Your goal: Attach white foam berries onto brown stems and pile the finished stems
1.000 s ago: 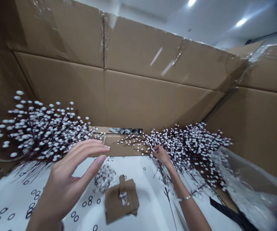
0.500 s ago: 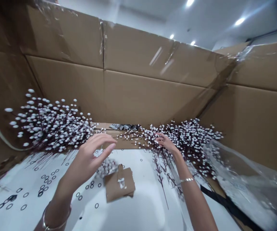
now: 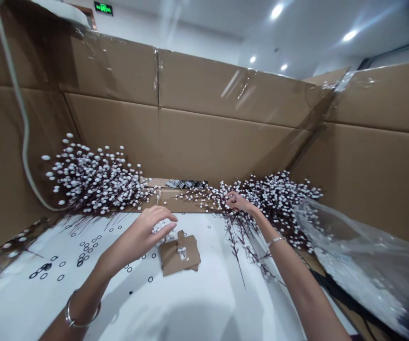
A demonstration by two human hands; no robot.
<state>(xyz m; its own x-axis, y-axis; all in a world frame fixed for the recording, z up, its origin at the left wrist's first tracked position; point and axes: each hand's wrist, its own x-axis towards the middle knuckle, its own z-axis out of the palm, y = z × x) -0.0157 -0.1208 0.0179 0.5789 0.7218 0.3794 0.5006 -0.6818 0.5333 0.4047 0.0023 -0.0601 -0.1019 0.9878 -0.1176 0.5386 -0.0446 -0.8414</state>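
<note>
From the head view, the left hand hangs curved and half open just behind the cardboard scrap, over a white berry cluster, holding nothing visible. Right of the scrap, the right hand's fingers curl into a berry spray; any grip is hidden.

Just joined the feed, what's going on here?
A person's right hand is among a spray of white-berried branches, while the left hand curves over a small berry cluster beside a cardboard piece. Another berried bunch lies to the left, by black rings scattered on a white surface.
</note>
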